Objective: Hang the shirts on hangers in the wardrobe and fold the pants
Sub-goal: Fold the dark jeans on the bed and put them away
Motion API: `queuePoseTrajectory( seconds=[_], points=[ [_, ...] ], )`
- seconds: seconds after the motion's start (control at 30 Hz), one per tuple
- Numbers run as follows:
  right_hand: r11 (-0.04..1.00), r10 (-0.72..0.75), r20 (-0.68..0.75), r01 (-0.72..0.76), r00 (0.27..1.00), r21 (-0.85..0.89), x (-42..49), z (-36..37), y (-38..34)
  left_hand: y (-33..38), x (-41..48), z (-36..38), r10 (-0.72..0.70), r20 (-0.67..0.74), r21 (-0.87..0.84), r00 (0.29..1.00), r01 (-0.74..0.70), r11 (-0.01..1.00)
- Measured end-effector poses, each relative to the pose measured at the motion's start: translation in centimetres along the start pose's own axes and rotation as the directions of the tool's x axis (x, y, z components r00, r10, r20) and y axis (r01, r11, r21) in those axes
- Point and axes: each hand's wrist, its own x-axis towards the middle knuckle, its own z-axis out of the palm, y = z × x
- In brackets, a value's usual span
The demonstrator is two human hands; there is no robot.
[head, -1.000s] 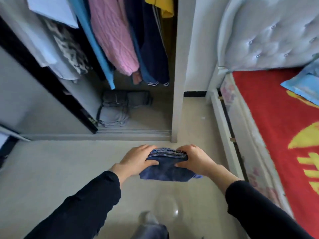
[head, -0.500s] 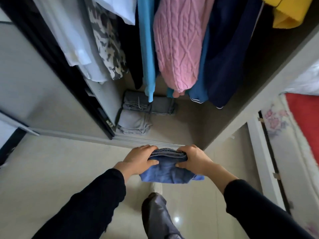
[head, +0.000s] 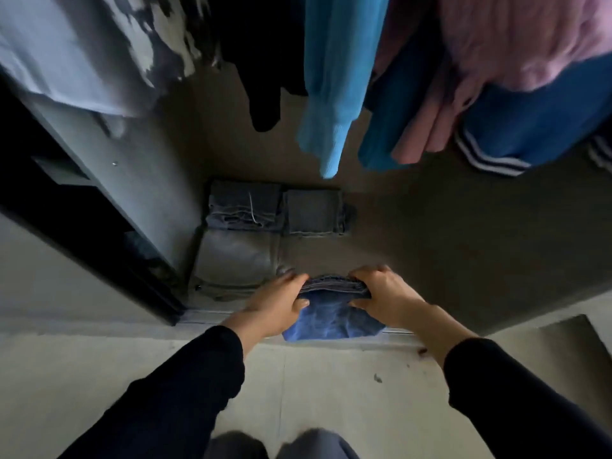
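Folded blue jeans [head: 332,318] hang between my hands just over the wardrobe's front track. My left hand [head: 276,304] grips their left side, thumb on top. My right hand [head: 384,294] grips the right side. On the wardrobe floor [head: 447,246] lie three folded grey pants: a large pale pair [head: 236,263] directly left of my hands, a darker pair [head: 245,208] behind it, and a small pair [head: 314,212] to its right. Hanging shirts fill the top: a turquoise one [head: 334,77], a pink knit [head: 516,44], a blue striped-cuff one [head: 530,127], a black one [head: 265,61].
The black sliding door frame [head: 82,207] runs diagonally on the left. A white garment [head: 66,51] hangs at the upper left. The pale tiled floor [head: 331,392] lies below my arms, and my knees [head: 281,447] show at the bottom edge.
I have moved closer and lower to the wardrobe. The folded jeans went forward from above the tiled floor to the wardrobe's threshold. Both hands keep their grip.
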Motion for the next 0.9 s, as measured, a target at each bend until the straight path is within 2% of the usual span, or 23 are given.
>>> queuePoseTrajectory(
  seconds=[0.13, 0.23, 0.3, 0.37, 0.43, 0.5, 0.6, 0.7, 0.9],
  points=[
    [0.998, -0.001, -0.123, -0.007, 0.992, -0.062, 5.6, 3.5, 3.1, -3.9, 6.3, 2.5, 0.084, -0.141, 0.083, 0.987, -0.073, 0.994],
    [0.987, -0.042, -0.279, -0.004, 0.959, -0.159, 8.1, 5.9, 5.1, -5.6, 9.8, 4.4, 0.2, -0.331, 0.146, 0.922, -0.159, 0.976],
    [0.982, -0.075, -0.363, 0.007, 0.929, -0.187, 8.8, 8.8, 6.2, -6.5, 11.1, 6.5, 0.221, -0.412, 0.135, 0.884, -0.18, 0.974],
    [0.981, -0.035, -0.344, -0.034, 0.938, -0.19, 8.7, 12.8, 7.3, -7.5, 11.6, 10.0, 0.227, -0.353, 0.194, 0.908, -0.166, 0.967],
    [0.969, 0.065, -0.175, -0.104, 0.982, -0.224, 8.2, 17.6, 8.3, -8.6, 11.5, 14.5, 0.196, -0.162, 0.331, 0.967, -0.133, 0.934],
    [0.956, 0.138, -0.028, -0.14, 0.99, -0.257, 7.5, 21.8, 9.0, -9.4, 11.0, 18.6, 0.137, -0.007, 0.402, 0.991, -0.122, 0.908],
    [0.956, 0.17, -0.056, -0.178, 0.984, -0.233, 7.2, 24.6, 9.9, -10.2, 11.1, 21.5, 0.125, -0.048, 0.381, 0.991, -0.097, 0.919],
    [0.954, 0.114, -0.054, -0.124, 0.992, -0.272, 8.5, 24.0, 10.7, -10.5, 12.2, 21.5, 0.139, -0.089, 0.412, 0.986, -0.091, 0.907],
    [0.925, 0.146, -0.036, -0.15, 0.989, -0.349, 12.7, 22.7, 10.0, -11.1, 15.1, 20.6, 0.077, -0.123, 0.451, 0.989, -0.013, 0.892]
  ],
)
